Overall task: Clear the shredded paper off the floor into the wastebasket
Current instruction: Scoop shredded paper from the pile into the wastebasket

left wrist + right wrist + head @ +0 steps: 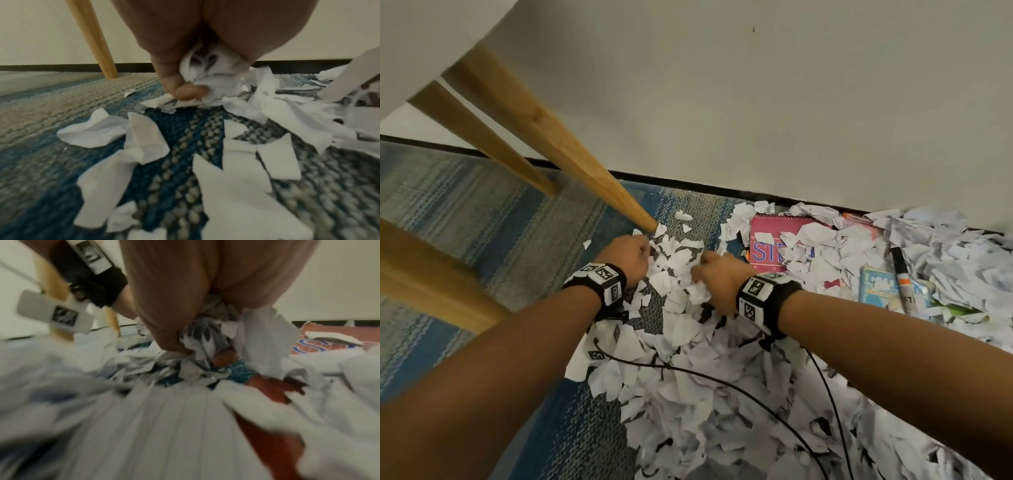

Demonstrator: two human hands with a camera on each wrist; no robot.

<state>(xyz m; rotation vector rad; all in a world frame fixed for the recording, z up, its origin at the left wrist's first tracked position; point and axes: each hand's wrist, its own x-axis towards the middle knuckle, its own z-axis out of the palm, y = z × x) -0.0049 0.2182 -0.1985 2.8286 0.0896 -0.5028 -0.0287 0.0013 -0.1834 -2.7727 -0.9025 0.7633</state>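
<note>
Torn white paper scraps (709,387) cover the blue-grey carpet (493,240) from the wall down to the near edge. My left hand (631,255) is low on the carpet beside a wooden leg, fingers curled round a wad of scraps (211,76). My right hand (717,279) is just to its right in the pile, gripping a bunch of paper (203,344). More loose pieces (144,142) lie on the carpet under the left hand. No wastebasket shows in any view.
Wooden table legs (558,137) slant down at the left. A pink notebook (777,236), a blue card pack (890,291) and a black marker (902,274) lie half buried in scraps by the wall (756,102). Black cables (825,394) trail over the paper.
</note>
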